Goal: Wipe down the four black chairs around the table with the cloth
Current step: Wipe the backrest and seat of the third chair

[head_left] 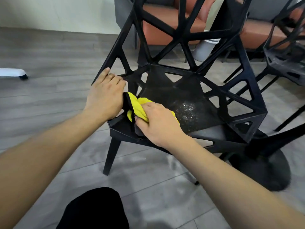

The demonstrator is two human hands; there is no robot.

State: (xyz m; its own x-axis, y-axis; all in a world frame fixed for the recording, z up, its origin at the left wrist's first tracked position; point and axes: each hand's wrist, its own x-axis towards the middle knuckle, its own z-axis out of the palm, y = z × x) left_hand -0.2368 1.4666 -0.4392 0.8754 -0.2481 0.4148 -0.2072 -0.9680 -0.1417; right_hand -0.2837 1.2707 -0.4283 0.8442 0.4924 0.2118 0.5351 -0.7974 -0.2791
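Grey wood-look plank flooring (49, 52) fills most of the view, and on it stands a black plastic chair with a lattice of triangular cut-outs (186, 90), its seat dusty and flecked with pale specks. A second black lattice chair (287, 63) sits to the right, near an orange-cushioned seat (166, 22) behind. The left hand (105, 95) grips the near chair's left side frame, fingers curled over its edge. The right hand (158, 124) presses down on a crumpled yellow terry cloth with a black edge (137, 106), clutching it against the seat's front left corner, just beside the left hand.
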